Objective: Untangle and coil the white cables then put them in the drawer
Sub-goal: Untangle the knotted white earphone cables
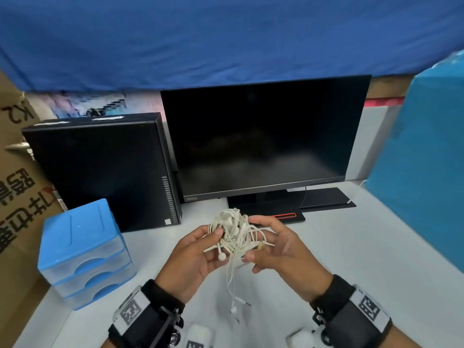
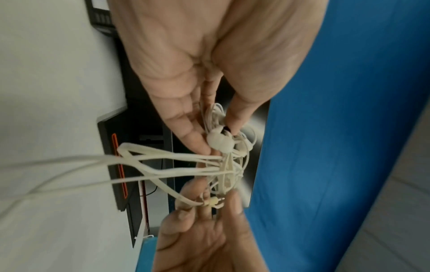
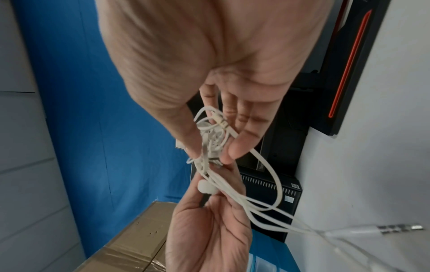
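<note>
A tangled bundle of white earphone cables [image 1: 234, 232] hangs in the air between both hands, above the white table [image 1: 351, 247]. My left hand [image 1: 198, 249] pinches the left side of the knot [image 2: 223, 145] between thumb and fingers. My right hand [image 1: 273, 244] holds the right side, its fingertips [image 3: 235, 149] pressed on the cables [image 3: 214, 136]. Loose ends with earbuds and plugs [image 1: 234, 308] dangle below the hands. The blue drawer unit [image 1: 82, 252] stands at the left of the table, all its drawers closed.
A black computer tower [image 1: 105, 169] and a dark monitor [image 1: 263, 136] on its stand stand behind the hands. A blue box [image 1: 426, 159] rises at the right, and cardboard boxes [image 1: 17, 187] at the left. Blue cloth hangs across the back.
</note>
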### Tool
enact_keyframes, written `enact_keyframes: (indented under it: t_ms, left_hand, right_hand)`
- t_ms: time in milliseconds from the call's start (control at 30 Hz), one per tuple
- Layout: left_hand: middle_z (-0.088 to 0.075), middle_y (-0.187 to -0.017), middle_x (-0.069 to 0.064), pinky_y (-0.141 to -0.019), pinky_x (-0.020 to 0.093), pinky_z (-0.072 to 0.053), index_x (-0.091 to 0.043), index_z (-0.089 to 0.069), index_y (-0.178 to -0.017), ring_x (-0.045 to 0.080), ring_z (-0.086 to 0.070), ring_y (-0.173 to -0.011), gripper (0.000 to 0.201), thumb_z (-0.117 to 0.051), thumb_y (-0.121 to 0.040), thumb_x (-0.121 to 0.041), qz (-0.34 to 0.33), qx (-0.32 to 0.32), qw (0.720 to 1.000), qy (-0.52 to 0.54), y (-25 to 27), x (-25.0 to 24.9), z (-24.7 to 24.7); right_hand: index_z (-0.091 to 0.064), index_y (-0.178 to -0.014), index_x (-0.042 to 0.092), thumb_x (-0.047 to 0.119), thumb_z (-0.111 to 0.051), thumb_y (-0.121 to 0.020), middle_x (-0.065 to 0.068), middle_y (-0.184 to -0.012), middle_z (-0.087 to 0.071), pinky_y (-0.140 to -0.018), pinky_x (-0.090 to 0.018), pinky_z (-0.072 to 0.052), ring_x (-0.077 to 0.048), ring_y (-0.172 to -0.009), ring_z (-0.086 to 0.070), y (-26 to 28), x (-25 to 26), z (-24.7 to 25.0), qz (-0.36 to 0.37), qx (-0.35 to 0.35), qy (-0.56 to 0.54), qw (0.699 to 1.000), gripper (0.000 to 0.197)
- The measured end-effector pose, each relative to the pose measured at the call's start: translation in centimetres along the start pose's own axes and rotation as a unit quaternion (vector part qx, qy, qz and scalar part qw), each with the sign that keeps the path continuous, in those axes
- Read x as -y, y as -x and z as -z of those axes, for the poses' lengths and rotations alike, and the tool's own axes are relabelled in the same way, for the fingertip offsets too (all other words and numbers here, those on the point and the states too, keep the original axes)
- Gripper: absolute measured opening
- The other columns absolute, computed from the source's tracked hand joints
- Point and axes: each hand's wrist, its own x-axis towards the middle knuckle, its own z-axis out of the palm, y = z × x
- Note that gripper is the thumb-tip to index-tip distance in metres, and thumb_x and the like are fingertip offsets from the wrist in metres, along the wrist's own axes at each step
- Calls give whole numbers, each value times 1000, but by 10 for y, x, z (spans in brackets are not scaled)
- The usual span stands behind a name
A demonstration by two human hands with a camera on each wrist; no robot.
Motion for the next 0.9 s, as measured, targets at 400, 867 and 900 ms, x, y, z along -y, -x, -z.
enact_keyframes:
  t_ms: [400, 867, 900]
  left_hand:
    - [-70, -91, 8, -54, 26, -52, -18, -72, -96, 15, -64, -65, 25, -75, -75, -31, 56, 30, 996, -70, 9, 5, 2]
    - [-70, -78, 8, -51, 21, -55, -10, -72, -93, 15, -65, -57, 30, -60, -90, -37, 77, -38, 994, 70, 2, -1, 5]
    - [-70, -78, 8, -52, 21, -55, -11, -72, -94, 15, -65, -57, 30, -60, -89, -38, 74, -33, 995, 65, 2, 0, 4]
  right_hand:
    - [-68, -102, 3, 2, -67, -89, -13, -80, -74, -51, -25, -48, -20, -62, -63, -1, -2, -1, 16, -61, 36, 997, 13]
    - [-68, -101, 18, 5, -67, -87, -5, -88, -76, -69, -33, -56, -15, -75, -67, -3, -5, 7, -47, -46, 163, 984, 20]
    - [-70, -98, 22, 11, -70, -86, 0, -91, -76, -81, -36, -56, -12, -83, -67, -3, -7, 8, -39, -54, 200, 978, 17]
